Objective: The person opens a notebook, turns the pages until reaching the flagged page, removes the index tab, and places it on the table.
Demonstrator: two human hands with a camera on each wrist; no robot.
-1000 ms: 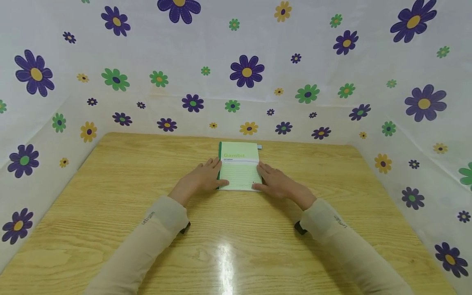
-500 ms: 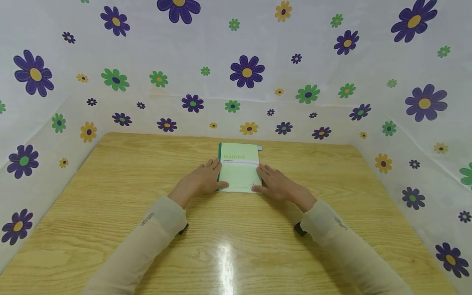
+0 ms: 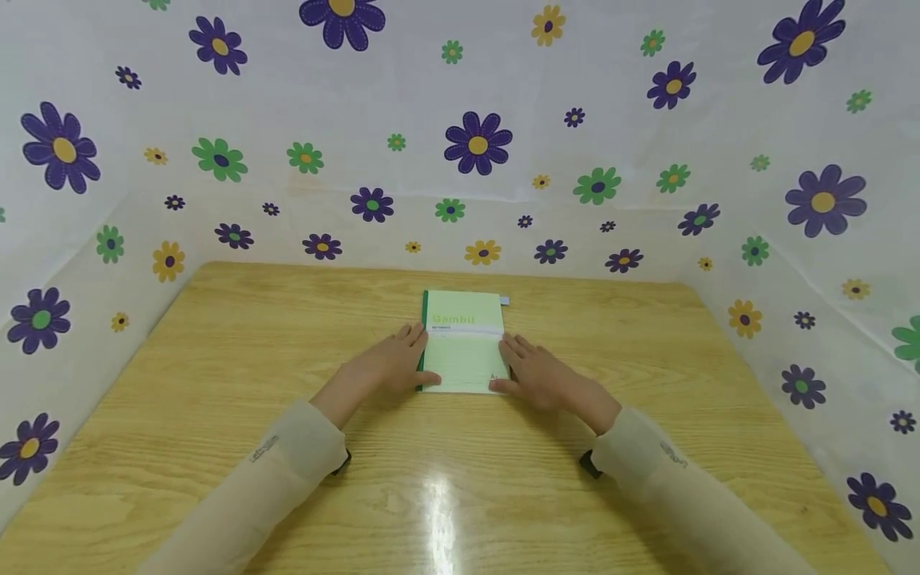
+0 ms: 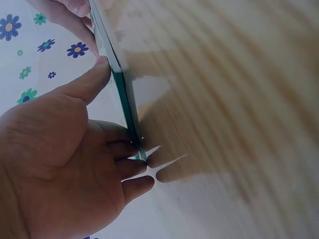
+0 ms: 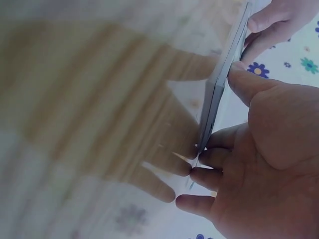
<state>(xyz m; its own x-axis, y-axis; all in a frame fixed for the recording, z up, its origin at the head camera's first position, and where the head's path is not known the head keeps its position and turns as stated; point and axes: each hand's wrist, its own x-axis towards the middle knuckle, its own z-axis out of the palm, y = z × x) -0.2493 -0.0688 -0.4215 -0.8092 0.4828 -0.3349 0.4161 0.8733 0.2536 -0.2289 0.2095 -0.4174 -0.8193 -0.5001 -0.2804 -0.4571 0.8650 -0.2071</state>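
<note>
A pale green notebook (image 3: 463,355) with "Gambit" on its cover and a dark green spine lies flat on the table, between both hands. My left hand (image 3: 395,361) rests at its left side, fingers fairly straight along the spine (image 4: 124,94) and thumb on the cover near the front corner. Mirroring it, my right hand (image 3: 535,374) touches the right edge (image 5: 214,99), its thumb on the cover at the other front corner. In both wrist views the fingertips meet the notebook's side close to the tabletop. A small light-blue tab (image 3: 505,301) sticks out at the notebook's far right.
The wood-grain table (image 3: 251,335) is glossy and reflects the hands and a lamp. White cloth (image 3: 402,96) printed with purple, green and yellow flowers encloses its back and both sides. Dark wrist straps (image 3: 591,464) show below the beige sleeves (image 3: 280,467).
The notebook has slid a little toward me, both hands moving along with it in the same position at its sides. The head view has shifted slightly.
</note>
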